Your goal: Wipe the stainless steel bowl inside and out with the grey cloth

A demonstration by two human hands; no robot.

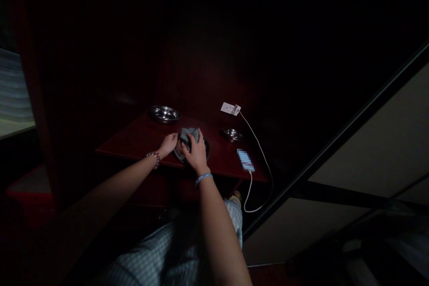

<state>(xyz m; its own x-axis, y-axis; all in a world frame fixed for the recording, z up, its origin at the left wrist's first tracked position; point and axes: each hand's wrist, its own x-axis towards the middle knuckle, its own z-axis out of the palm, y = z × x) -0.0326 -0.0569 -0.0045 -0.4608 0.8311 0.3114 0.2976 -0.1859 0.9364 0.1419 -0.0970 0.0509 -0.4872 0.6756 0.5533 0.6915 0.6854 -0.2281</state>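
A round shiny metal bowl (179, 155) sits at the front edge of the dark red table (130, 143). My left hand (168, 145) is closed at the bowl's left rim, its fingertips pinching that edge. Over the bowl, my right hand (196, 151) grips a grey cloth (188, 134) with bent fingers, pressing it toward the inside. The palm and cloth hide much of the bowl's interior.
A larger metal bowl (165, 115) stands at the back left, and a smaller metal dish (232, 134) at the right. A phone (246, 160) lies near the right edge, its white cable (258, 138) running to a wall socket (228, 108). My knees are below the table.
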